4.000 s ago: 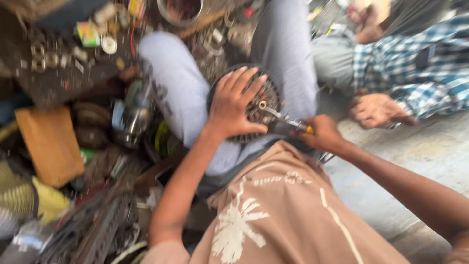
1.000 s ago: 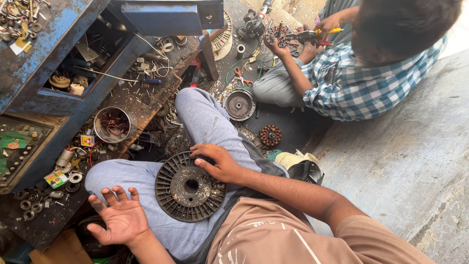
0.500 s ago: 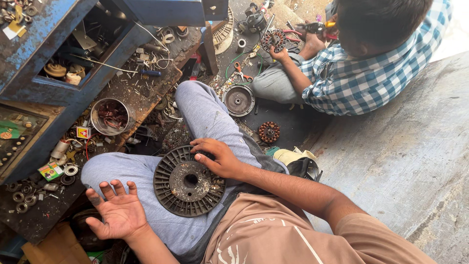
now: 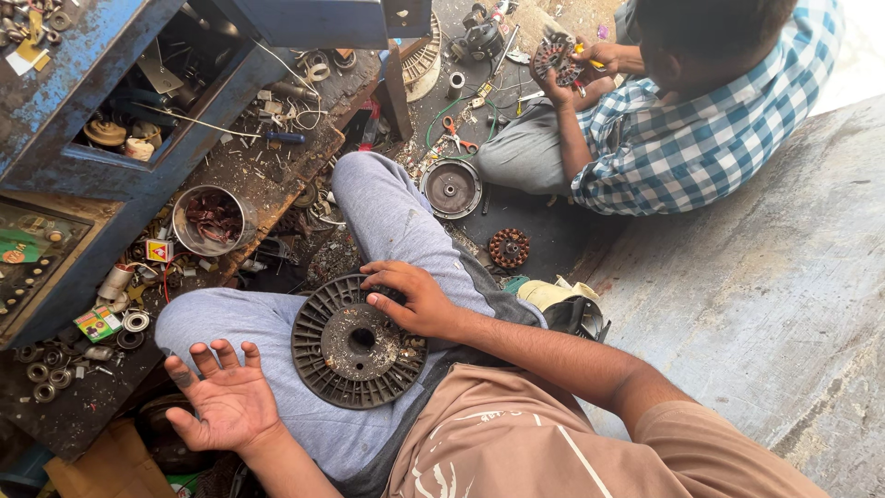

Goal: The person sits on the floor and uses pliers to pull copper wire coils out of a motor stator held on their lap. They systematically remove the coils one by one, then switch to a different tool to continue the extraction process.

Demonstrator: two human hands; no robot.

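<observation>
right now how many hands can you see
4. The person's right hand rests on the disc in the lap; the left hand is open beside it. The co-worker's two hands hold a part at top.

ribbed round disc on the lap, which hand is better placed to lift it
Right, probably. The right hand already rests on the ribbed round disc, fingers spread over its upper rim. The left hand is open, palm up, beside the disc and not touching it.

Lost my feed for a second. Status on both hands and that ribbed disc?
Right hand flat on ribbed disc, no grip closed. Left hand open, empty, palm up beside thigh. Disc rests on lap. Nothing blocking it.
</observation>
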